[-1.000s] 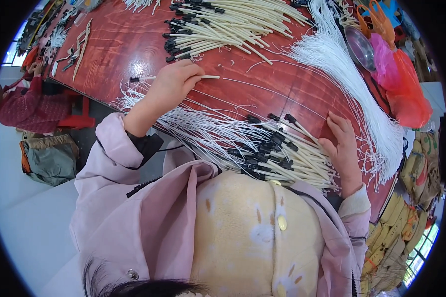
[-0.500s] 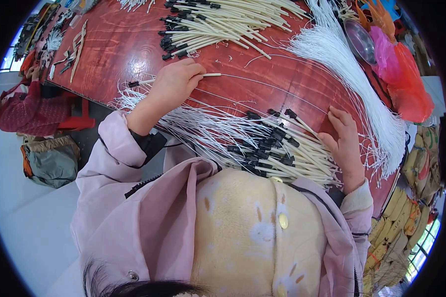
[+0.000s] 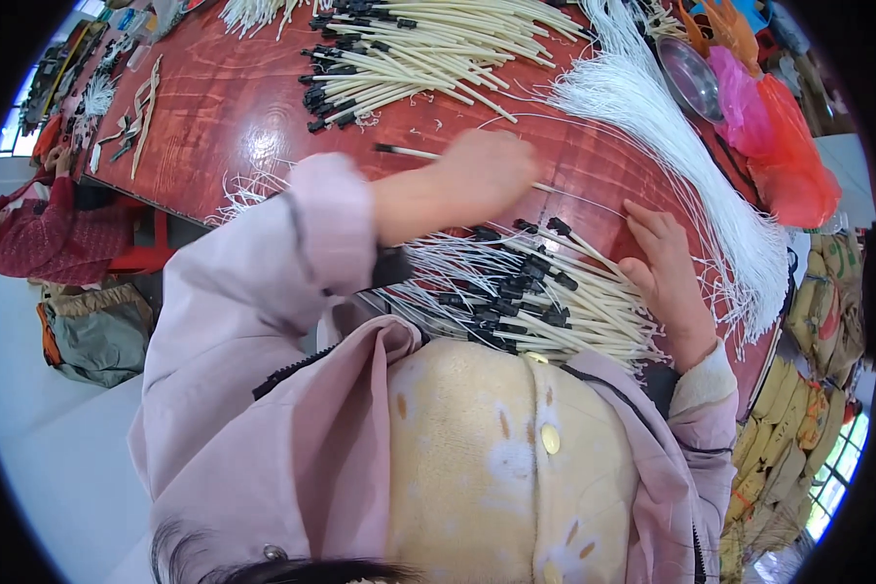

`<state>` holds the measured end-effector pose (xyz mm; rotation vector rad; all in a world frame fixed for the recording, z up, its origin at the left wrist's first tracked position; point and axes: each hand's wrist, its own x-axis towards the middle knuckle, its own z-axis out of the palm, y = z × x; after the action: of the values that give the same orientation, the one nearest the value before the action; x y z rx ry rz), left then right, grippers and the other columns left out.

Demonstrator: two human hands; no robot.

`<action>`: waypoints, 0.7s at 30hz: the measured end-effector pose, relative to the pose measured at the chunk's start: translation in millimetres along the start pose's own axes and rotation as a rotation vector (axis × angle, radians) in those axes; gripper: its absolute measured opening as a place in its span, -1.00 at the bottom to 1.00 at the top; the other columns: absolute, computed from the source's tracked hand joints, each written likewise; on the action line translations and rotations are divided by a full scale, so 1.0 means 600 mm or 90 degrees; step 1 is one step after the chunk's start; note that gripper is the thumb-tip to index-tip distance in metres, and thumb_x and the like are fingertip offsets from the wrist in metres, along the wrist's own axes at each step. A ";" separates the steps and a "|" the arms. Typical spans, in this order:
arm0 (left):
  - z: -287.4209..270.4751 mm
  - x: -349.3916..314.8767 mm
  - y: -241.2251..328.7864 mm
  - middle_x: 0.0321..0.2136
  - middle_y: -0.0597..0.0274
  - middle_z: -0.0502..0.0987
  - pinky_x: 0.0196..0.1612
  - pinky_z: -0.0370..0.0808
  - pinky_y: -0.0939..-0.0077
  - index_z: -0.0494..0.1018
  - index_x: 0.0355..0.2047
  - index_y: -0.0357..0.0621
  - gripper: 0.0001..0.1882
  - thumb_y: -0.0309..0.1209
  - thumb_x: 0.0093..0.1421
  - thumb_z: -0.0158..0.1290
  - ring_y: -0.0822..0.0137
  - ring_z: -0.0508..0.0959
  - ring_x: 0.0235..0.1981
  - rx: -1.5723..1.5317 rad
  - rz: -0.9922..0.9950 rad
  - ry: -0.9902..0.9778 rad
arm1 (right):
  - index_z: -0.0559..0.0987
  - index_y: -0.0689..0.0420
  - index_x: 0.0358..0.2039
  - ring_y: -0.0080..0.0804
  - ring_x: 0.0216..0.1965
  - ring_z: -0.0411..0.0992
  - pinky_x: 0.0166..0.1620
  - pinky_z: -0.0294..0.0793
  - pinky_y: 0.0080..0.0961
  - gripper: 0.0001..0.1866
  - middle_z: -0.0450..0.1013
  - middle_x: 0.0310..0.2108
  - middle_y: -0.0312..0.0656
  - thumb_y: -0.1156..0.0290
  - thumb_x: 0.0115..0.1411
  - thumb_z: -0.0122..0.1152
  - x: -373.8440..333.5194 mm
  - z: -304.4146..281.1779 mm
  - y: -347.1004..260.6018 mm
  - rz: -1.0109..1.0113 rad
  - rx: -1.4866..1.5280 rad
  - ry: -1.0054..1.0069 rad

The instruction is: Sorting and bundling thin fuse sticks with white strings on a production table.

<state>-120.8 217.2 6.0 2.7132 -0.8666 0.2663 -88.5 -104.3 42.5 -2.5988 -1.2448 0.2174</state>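
My left hand (image 3: 487,180), blurred by motion, is closed around a thin cream tube with a black end piece (image 3: 414,152); the tube's bare tip pokes out past the fingers. From that tip a thin white cord (image 3: 584,200) runs right to the fingertips of my right hand (image 3: 660,255), which are curled on it. Just below the hands, near my body, lies a heap of similar cream tubes (image 3: 594,310) with black ends and white cords trailing left.
Across the red wooden table (image 3: 224,107) lies another pile of black-ended tubes (image 3: 428,58). A long hank of white cords (image 3: 642,117) spreads at right, beside a metal bowl (image 3: 689,78) and red and pink plastic bags (image 3: 784,146). Another person (image 3: 58,234) sits at far left.
My left hand has moved right with the tube, shortening the visible cord between my hands. The right hand has barely moved. The view has shifted slightly.
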 end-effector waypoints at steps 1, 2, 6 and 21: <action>0.006 0.038 0.019 -0.36 0.16 0.58 -0.23 0.58 0.15 0.57 -0.41 -0.12 -0.90 -0.43 0.08 0.07 0.11 0.63 -0.27 0.009 0.011 -0.053 | 0.47 0.36 0.15 0.03 0.23 0.28 0.28 0.21 -0.17 -0.27 0.33 0.26 0.05 -0.09 0.28 0.12 0.007 0.000 0.001 -0.034 -0.011 -0.009; 0.005 0.063 0.034 -0.36 0.20 0.56 -0.21 0.57 0.20 0.55 -0.39 -0.08 -0.91 -0.44 0.07 0.09 0.13 0.62 -0.27 0.018 0.021 -0.106 | 0.47 0.36 0.15 0.03 0.23 0.28 0.28 0.21 -0.17 -0.27 0.33 0.26 0.05 -0.09 0.28 0.12 0.015 0.004 0.000 -0.033 -0.016 -0.008; 0.006 0.104 0.061 -0.34 0.15 0.57 -0.21 0.58 0.20 0.55 -0.37 -0.13 -0.87 -0.45 0.06 0.08 0.08 0.62 -0.27 0.021 0.068 -0.102 | 0.42 0.31 0.21 0.04 0.23 0.26 0.29 0.19 -0.15 -0.28 0.28 0.31 0.06 -0.09 0.31 0.07 0.028 0.013 0.008 -0.093 0.022 0.058; -0.036 -0.076 -0.117 -0.38 0.02 0.64 -0.23 0.53 0.19 0.65 -0.27 -0.15 -0.75 -0.22 0.19 0.20 -0.03 0.62 -0.32 -0.171 -0.286 0.114 | 0.60 0.15 -0.31 -0.19 -0.12 0.40 0.01 0.34 -0.28 -0.79 0.52 -0.22 -0.21 0.39 0.04 0.36 0.126 0.028 0.009 -0.129 -0.103 0.071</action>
<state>-118.0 303.7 0.0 2.4964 -0.2127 0.2663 -41.5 -45.9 22.8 -2.5502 -1.5290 -0.0675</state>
